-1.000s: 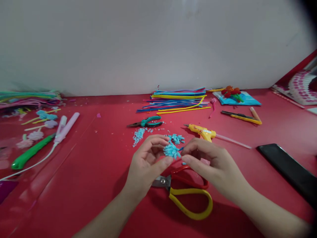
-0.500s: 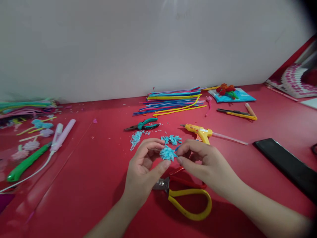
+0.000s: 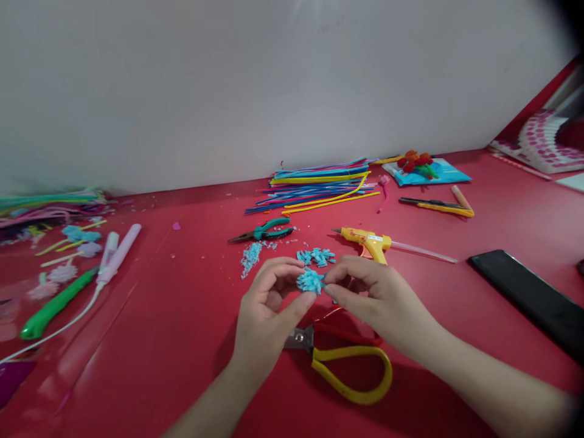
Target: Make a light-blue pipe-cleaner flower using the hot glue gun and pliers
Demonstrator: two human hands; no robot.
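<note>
Both of my hands meet over the middle of the red table [image 3: 182, 316], pinching a small fluffy light-blue pipe-cleaner flower [image 3: 310, 281] between them. My left hand [image 3: 267, 313] grips it with thumb and forefinger from the left. From the right, my right hand [image 3: 371, 298] holds its short blue stem. Under my hands lie scissors [image 3: 349, 359] with one red and one yellow handle. Just behind the flower sit a second light-blue tuft [image 3: 316, 256] and a scatter of blue trimmings [image 3: 250, 255].
A yellow glue gun [image 3: 371, 242], green-handled pliers [image 3: 264, 231], a stack of coloured pipe cleaners [image 3: 319, 182] and a yellow utility knife [image 3: 438, 207] lie further back. A black phone [image 3: 529, 298] is at right. At left lie a green tool [image 3: 55, 301], a pink corded tool [image 3: 119, 250] and finished flowers [image 3: 79, 234].
The view has shifted slightly. My hands stay together on the blue flower, working it between the fingertips. Nothing else on the table has moved.
</note>
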